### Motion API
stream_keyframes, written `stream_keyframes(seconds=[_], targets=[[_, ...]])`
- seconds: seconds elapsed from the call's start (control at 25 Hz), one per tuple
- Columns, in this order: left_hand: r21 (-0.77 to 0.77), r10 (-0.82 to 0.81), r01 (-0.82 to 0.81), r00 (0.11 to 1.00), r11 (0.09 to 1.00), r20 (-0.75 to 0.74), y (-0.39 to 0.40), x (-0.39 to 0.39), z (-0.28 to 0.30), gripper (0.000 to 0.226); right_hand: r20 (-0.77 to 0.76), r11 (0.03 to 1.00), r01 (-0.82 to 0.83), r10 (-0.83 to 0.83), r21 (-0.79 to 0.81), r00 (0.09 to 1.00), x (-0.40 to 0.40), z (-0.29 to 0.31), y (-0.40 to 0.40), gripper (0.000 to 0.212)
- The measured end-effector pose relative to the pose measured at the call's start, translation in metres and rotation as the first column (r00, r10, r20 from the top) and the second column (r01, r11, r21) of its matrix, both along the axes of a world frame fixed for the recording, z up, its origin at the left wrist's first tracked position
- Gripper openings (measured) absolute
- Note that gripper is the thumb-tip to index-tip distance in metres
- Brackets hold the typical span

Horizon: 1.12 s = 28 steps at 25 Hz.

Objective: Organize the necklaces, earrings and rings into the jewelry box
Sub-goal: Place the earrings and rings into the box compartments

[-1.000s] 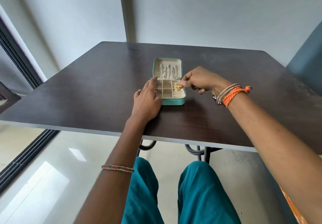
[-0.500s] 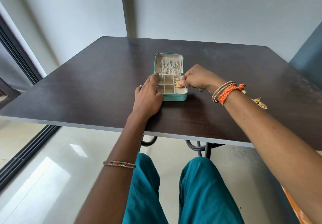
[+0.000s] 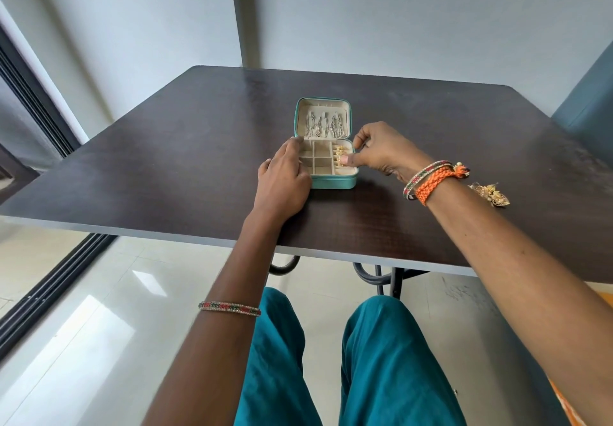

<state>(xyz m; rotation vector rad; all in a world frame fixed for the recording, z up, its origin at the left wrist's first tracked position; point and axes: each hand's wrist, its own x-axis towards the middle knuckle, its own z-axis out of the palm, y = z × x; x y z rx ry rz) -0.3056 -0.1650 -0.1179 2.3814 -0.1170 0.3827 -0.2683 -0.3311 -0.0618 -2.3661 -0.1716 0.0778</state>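
Jewelry box (image 3: pixel 333 182) sits open at frame centre on the table (image 3: pixel 166 166); left hand (image 3: pixel 283 180) rests flat-fingered on its left edge. Right hand (image 3: pixel 378 153), thumb and fingers narrowed over the gold rings (image 3: pixel 339 156) in the right-hand slot; can't tell if it pinches 1. Seat each ring upright with light pressure, box braced; gold earrings (image 3: pixel 491 193) at frame right are still out.

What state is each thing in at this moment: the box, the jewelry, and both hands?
jewelry box: open, lid laid back on the table.
necklaces: hanging in the lid.
gold rings: seated in the right-hand slot.
square compartments: appear empty.
gold earrings: loose on the table, outside the box.
left hand: fingers straight, resting on the box's left edge.
right hand: curled at the box's right rim; grip contents unclear.
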Motion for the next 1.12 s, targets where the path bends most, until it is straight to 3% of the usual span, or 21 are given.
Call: stream_keyframes(seconds=[0.28,0.52,0.68,0.96,1.12], targets=[[-0.004,0.004,-0.004,1.0,1.0,0.012,0.001,0.0,0.0,0.053,0.008,0.996,-0.002,0.003,-0.09,1.0,-0.003,0.006,0.003,0.027],[0.069,0.044,-0.053,0.991,0.996,0.13,-0.003,-0.005,0.006,0.042,-0.009,0.947,0.132,-0.136,0.294,0.991,-0.012,0.005,-0.021,0.02],[0.211,0.044,-0.097,0.969,0.973,0.243,-0.018,-0.01,0.01,0.034,0.08,0.909,0.188,-0.233,0.372,0.969,-0.023,0.016,-0.054,0.023],[0.19,-0.041,-0.045,0.905,0.981,0.424,-0.078,-0.014,0.022,0.032,0.148,0.879,0.271,-0.351,0.391,0.925,-0.048,0.022,-0.131,0.024],[0.165,-0.207,0.149,0.879,0.975,0.429,-0.119,-0.011,0.025,0.032,0.223,0.911,0.312,-0.374,0.27,0.9,-0.057,0.002,-0.164,0.019]])
